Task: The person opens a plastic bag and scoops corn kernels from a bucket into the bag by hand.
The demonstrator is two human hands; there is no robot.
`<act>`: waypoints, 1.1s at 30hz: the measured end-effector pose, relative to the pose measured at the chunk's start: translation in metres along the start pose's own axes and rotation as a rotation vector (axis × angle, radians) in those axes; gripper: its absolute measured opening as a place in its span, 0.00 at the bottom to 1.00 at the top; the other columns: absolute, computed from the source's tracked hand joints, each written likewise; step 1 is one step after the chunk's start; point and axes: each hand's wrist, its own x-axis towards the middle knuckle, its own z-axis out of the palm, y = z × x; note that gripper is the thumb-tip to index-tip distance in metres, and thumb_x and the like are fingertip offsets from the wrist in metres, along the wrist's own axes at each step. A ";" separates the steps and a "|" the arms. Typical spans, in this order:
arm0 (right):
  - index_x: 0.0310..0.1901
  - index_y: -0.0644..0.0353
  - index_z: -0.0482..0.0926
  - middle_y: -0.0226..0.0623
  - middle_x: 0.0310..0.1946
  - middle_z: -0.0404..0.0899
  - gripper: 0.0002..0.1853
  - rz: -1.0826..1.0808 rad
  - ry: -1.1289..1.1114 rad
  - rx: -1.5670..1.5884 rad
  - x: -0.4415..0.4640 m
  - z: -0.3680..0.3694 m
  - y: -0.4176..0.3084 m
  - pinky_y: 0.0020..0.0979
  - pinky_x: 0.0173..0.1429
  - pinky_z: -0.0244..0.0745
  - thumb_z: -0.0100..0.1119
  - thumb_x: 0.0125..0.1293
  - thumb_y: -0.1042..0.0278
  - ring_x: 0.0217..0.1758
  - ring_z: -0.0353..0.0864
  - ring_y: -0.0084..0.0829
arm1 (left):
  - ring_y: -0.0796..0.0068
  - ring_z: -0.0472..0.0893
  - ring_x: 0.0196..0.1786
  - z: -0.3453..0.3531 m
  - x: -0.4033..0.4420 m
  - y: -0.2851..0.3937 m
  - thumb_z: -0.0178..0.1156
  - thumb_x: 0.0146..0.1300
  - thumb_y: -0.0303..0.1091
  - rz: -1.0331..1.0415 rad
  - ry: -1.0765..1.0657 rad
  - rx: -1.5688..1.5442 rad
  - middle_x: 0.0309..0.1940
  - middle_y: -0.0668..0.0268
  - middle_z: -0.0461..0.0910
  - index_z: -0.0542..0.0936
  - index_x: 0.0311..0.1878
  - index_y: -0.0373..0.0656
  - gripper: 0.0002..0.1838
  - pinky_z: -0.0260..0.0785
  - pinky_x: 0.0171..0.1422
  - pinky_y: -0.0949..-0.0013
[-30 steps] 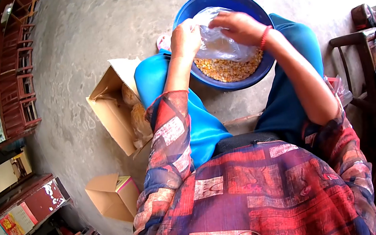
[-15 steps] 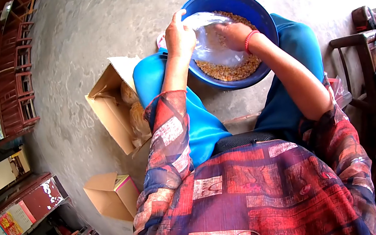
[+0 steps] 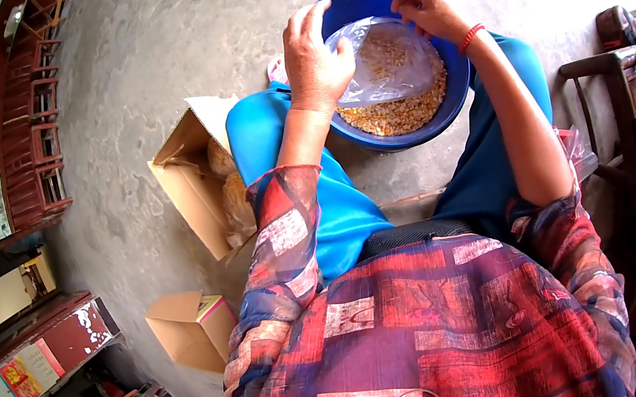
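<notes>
A clear plastic bag [image 3: 393,86] lies on yellow corn kernels [image 3: 393,117] inside a blue basin [image 3: 458,72], which sits between my knees. Pale kernels show through the bag. My left hand [image 3: 315,63] is at the basin's left side, thumb and fingers apart, with the thumb beside the bag's edge. Over the far right part of the basin, my right hand [image 3: 428,13] has its fingers curled together at the bag's upper right edge. A red bracelet [image 3: 469,37] circles the right wrist.
An open cardboard box [image 3: 188,188] holding bagged yellowish contents stands left of my left leg. A smaller carton [image 3: 193,330] is nearer me on the concrete floor [image 3: 150,50]. A dark wooden chair [image 3: 622,93] stands at right, and stacked reddish stools [image 3: 41,152] line the left.
My right hand has lifted from inside the bag to its far right edge. The left hand has shifted slightly right and its fingers have spread. The bag lies flatter on the corn.
</notes>
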 end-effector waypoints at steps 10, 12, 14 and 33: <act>0.40 0.65 0.74 0.50 0.35 0.77 0.15 -0.054 0.024 -0.754 -0.008 0.010 0.011 0.37 0.46 0.73 0.55 0.47 0.71 0.41 0.78 0.45 | 0.56 0.75 0.49 0.080 -0.037 0.016 0.46 0.47 0.18 -0.261 -0.944 -0.326 0.43 0.53 0.76 0.77 0.47 0.46 0.23 0.65 0.55 0.63; 0.38 0.67 0.73 0.53 0.33 0.77 0.14 -0.019 -0.066 -0.769 -0.013 0.012 0.002 0.38 0.45 0.73 0.54 0.48 0.72 0.41 0.78 0.46 | 0.55 0.73 0.51 0.083 -0.040 0.003 0.46 0.49 0.20 -0.150 -0.910 -0.295 0.47 0.52 0.74 0.74 0.53 0.48 0.25 0.64 0.56 0.62; 0.42 0.68 0.71 0.53 0.33 0.77 0.17 0.020 -0.130 -0.765 -0.007 0.016 0.011 0.38 0.45 0.73 0.54 0.48 0.73 0.42 0.77 0.45 | 0.53 0.72 0.52 0.085 -0.034 -0.007 0.48 0.52 0.24 -0.144 -0.939 -0.176 0.49 0.52 0.73 0.72 0.53 0.46 0.22 0.64 0.56 0.59; 0.52 0.51 0.69 0.31 0.18 0.66 0.20 -0.266 0.351 -0.192 0.010 0.013 0.017 0.24 0.29 0.65 0.46 0.56 0.76 0.22 0.67 0.22 | 0.50 0.51 0.67 0.085 -0.038 -0.013 0.67 0.39 0.48 -0.476 -1.071 0.232 0.63 0.54 0.52 0.55 0.65 0.57 0.48 0.52 0.66 0.50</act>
